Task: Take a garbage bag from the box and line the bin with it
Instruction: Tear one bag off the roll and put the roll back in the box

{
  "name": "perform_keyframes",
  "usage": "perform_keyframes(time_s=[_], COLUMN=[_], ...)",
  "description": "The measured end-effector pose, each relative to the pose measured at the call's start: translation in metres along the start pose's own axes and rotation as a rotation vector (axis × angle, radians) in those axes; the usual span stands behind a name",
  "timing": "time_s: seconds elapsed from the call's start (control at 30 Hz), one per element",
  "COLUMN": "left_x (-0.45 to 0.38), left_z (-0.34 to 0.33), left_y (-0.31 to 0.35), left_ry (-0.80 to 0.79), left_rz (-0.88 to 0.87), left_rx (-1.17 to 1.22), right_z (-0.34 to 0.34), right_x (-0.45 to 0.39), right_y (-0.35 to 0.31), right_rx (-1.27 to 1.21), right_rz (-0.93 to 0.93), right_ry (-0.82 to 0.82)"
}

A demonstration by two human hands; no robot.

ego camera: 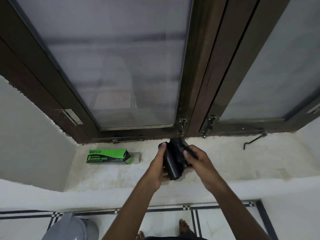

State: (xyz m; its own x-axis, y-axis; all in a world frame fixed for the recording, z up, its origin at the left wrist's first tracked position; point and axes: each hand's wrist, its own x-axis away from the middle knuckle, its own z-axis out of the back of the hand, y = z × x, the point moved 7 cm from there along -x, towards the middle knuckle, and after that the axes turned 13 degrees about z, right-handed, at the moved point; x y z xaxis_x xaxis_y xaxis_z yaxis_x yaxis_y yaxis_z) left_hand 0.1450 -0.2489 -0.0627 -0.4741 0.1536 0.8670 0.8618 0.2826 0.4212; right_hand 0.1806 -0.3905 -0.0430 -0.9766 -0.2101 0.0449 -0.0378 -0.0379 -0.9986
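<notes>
A black roll of garbage bags (172, 163) is held above the white window sill (225, 161). My left hand (158, 168) grips the roll from the left side. My right hand (197, 161) pinches the loose black end of a bag at the roll's top right. The green and black garbage bag box (108, 156) lies on its side on the sill to the left, its right end flap open. The grey bin (72, 229) stands on the floor at the lower left, partly cut off by the frame edge.
A dark-framed window (121, 66) with frosted panes rises behind the sill. A black window stay hook (252, 140) lies on the sill at the right. Bare feet (183, 226) stand on the tiled floor below the sill.
</notes>
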Motion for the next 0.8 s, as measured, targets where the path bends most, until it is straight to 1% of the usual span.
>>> perform_keyframes(time_s=[0.07, 0.2, 0.27, 0.5, 0.6, 0.8], left_x=[-0.006, -0.012, -0.013, -0.019, -0.023, -0.029], left_z=[-0.007, -0.013, -0.021, -0.047, -0.047, -0.047], left_y=[-0.001, 0.001, 0.001, 0.006, 0.006, 0.006], left_ry=[-0.060, -0.009, -0.011, 0.000, 0.024, 0.014], left_rz=[0.022, -0.015, -0.016, -0.016, -0.011, 0.011], left_rx=[0.037, 0.070, 0.058, -0.008, -0.024, -0.046], right_z=[0.020, 0.074, 0.104, 0.199, 0.239, 0.318], right_x=[0.002, 0.010, 0.017, 0.031, 0.033, 0.043], right_y=[-0.001, -0.001, -0.002, -0.002, 0.002, -0.001], right_rx=[-0.054, -0.055, -0.049, 0.108, 0.166, 0.292], right_rz=[-0.002, -0.011, -0.025, -0.036, -0.061, -0.098], right_ry=[0.048, 0.214, 0.315, 0.615, 0.720, 0.935])
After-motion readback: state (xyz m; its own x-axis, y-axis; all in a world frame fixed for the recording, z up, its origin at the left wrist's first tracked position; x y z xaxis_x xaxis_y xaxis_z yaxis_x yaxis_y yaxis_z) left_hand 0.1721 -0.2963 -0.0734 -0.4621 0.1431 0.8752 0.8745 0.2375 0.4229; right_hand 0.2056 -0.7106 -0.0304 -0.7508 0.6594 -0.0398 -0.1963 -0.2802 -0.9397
